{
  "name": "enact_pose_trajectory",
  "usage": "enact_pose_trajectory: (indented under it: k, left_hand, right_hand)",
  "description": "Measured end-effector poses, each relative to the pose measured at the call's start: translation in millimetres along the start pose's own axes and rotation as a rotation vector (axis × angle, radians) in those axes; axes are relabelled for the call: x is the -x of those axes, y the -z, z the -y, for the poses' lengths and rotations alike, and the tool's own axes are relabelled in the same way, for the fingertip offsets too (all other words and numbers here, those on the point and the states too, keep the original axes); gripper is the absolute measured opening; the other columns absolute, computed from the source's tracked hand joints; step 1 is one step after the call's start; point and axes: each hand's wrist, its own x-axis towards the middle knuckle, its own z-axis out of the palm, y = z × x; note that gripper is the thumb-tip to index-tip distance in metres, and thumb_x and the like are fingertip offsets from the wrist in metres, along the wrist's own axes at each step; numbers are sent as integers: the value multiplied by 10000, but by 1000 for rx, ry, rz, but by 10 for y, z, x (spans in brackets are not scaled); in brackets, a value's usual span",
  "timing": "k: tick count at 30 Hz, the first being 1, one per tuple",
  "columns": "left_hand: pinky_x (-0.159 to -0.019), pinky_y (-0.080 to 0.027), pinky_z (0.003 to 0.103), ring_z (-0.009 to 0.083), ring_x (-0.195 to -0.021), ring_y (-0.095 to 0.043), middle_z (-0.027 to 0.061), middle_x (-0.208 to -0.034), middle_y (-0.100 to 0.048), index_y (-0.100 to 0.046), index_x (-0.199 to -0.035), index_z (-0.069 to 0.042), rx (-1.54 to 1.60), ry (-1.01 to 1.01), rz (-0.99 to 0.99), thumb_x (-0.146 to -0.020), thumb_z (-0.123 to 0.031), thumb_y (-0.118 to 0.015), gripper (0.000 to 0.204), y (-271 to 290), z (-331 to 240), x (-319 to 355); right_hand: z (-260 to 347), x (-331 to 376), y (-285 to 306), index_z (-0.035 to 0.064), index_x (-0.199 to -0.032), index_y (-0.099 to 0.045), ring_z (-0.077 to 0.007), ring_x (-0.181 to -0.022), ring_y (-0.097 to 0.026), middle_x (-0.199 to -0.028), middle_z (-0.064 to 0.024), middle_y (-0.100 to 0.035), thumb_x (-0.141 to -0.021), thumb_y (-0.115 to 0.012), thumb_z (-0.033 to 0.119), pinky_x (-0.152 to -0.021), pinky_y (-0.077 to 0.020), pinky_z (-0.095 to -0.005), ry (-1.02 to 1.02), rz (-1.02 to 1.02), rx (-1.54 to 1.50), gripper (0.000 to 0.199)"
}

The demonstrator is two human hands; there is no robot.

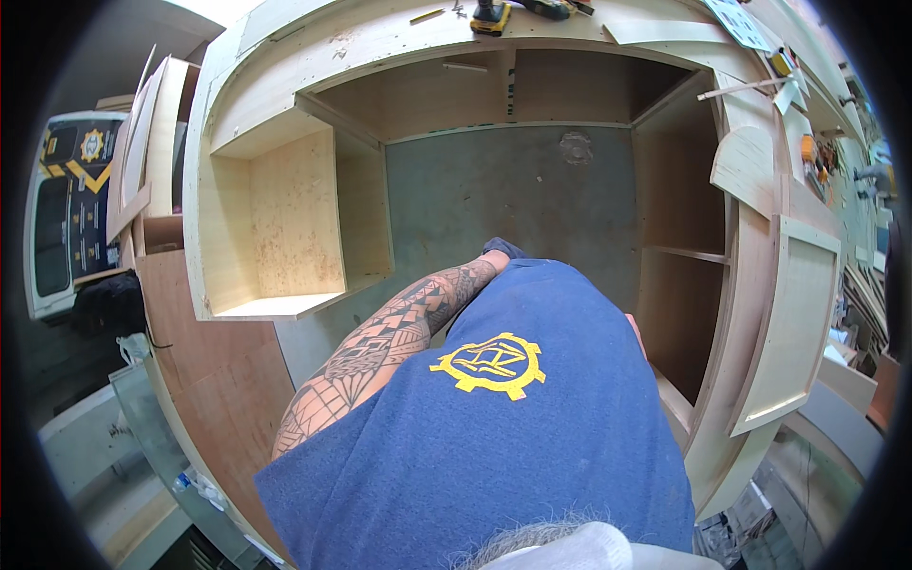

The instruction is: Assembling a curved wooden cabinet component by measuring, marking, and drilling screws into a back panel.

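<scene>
My left forearm, covered in dark patterned tattoos, reaches forward along the side of my blue T-shirt point(570, 399). Only a small part of my left hand point(495, 257) shows, at the shirt's lower hem beside dark cloth point(506, 247). Its fingers are hidden, so I cannot tell if it holds anything. On the other side, a sliver of skin shows past the shirt's right edge; my right hand itself is out of sight. Around me stands a pale plywood counter frame, with an open box compartment point(294, 218) on the left and a shelved compartment point(682, 256) on the right.
On the far countertop lie a yellow-and-black cordless drill point(490, 17) and a pencil point(427, 16). Loose wood strips and a framed panel point(788, 323) rest along the right side. A grey floor point(503, 185) lies inside the frame. A parked vehicle point(76, 209) stands at far left.
</scene>
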Motion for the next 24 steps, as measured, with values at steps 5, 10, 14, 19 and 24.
enact_pose_trajectory:
  k: [5, 10, 14, 19, 24]
  left_hand:
    - [-896, -520, 378, 287, -1120, -677, 106, -1267, -689, -713, -1208, -164, -158, -1, 2, -955, -447, -509, 432, 84, 53, 181]
    - [-858, -520, 369, 256, -1164, -666, 72, -1313, -673, -695, -1254, -212, -283, -84, 13, -970, -492, -479, 453, 150, 25, 167]
    - [-956, -517, 381, 308, -1183, -650, 140, -1287, -666, -706, -1228, -199, -256, 114, -85, -915, -549, -511, 508, 322, 19, 448]
    - [-991, -492, 368, 266, -1252, -614, 152, -1247, -694, -695, -1259, -176, -304, 125, 5, -950, -530, -515, 503, 464, 353, 380]
    - [-992, -492, 369, 266, -1253, -613, 151, -1246, -694, -690, -1266, -174, -341, 69, 62, -953, -528, -514, 504, 544, 154, 405]
  right_hand:
    - [35, 38, -137, 9, -1197, -579, -179, -1111, -545, -1157, -127, -597, -983, -570, 325, -1005, -415, -335, -64, 26, -84, 382]
    - [-209, -72, -336, 0, -1101, -604, -132, -912, -577, -972, -65, -647, -934, -693, 397, -804, -491, -299, 1, -110, -217, 439]
    - [-138, -320, -454, -12, -1120, -630, -173, -966, -632, -1035, -117, -686, -858, -721, 386, -848, -512, -328, -235, -102, -186, 486]
    - [58, -592, -614, -7, -1080, -636, -189, -961, -643, -1020, -129, -695, -805, -726, 380, -839, -516, -333, -236, -110, -206, 483]
    - [260, -467, -492, -6, -1075, -630, -199, -962, -651, -1022, -133, -696, -800, -720, 411, -834, -520, -335, -241, -82, -163, 507]
